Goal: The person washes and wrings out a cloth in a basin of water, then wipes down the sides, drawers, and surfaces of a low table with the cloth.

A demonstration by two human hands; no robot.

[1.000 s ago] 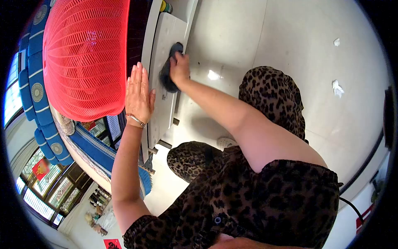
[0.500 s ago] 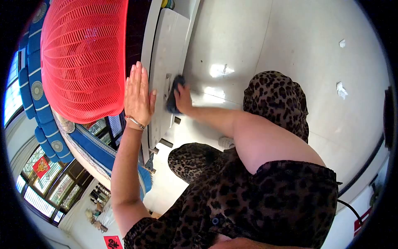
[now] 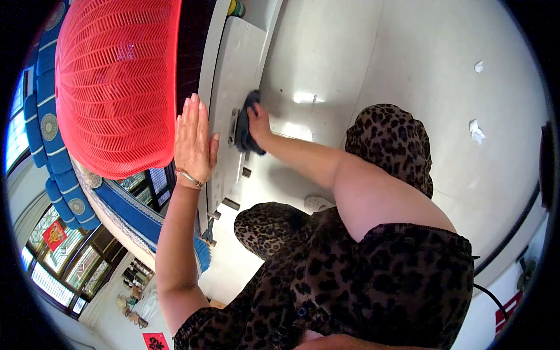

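My left hand (image 3: pixel 194 140), a bracelet at its wrist, lies flat with its fingers stretched out along the top edge of a white cabinet (image 3: pixel 224 87). Just beside it is a large red mesh cover (image 3: pixel 116 87) on a dark surface. With my right hand (image 3: pixel 258 124) I hold a dark grey cloth (image 3: pixel 248 131) against the cabinet's white front, next to a metal handle (image 3: pixel 233 126). Part of the cloth hangs below my fingers.
My knees in leopard-print fabric (image 3: pixel 388 140) are bent near the cabinet. White scraps (image 3: pixel 477 132) lie on the pale floor (image 3: pixel 420 52). Blue cushioned seating (image 3: pixel 49 125) and a window (image 3: pixel 55 277) are at the left.
My right hand has shifted slightly with the cloth, and more of the metal handle shows. The camera view has moved a little; my left hand still rests on the cabinet edge.
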